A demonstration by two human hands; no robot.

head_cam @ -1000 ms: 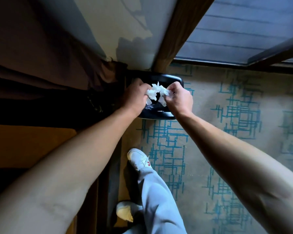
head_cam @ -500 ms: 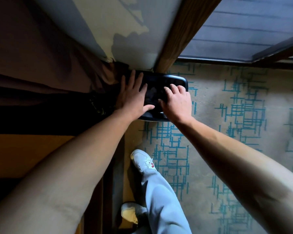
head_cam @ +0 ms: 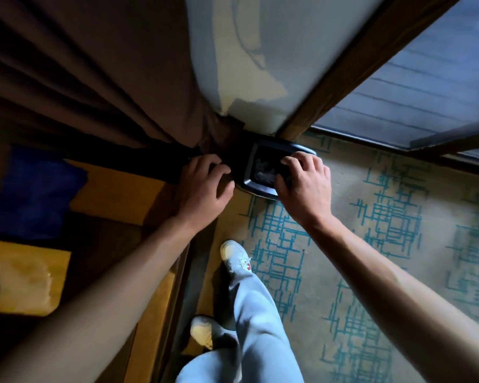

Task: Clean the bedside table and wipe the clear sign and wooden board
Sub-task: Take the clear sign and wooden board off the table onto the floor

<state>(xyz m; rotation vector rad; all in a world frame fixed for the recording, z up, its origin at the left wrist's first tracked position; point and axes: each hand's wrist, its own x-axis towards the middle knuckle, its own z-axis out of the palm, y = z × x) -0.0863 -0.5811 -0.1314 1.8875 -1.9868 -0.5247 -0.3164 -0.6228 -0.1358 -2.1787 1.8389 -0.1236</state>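
A black waste bin stands on the carpet in the corner, below the curtain. Pale crumpled tissue shows dimly inside it. My left hand hovers just left of the bin with loosely bent fingers and holds nothing. My right hand is over the bin's right rim, fingers bent and also holding nothing. A yellow-brown wooden top lies at the left under my left forearm. No clear sign or cloth shows.
A brown curtain hangs at the upper left, and a wood-framed window is at the upper right. The patterned carpet spreads to the right. My legs and white shoes stand beside the wooden furniture's edge. A blue patch lies on the wood.
The white tissue that both hands held over the bin has left them and lies inside. Both hands have drawn back a little, fingers bending, and the view has shifted left.
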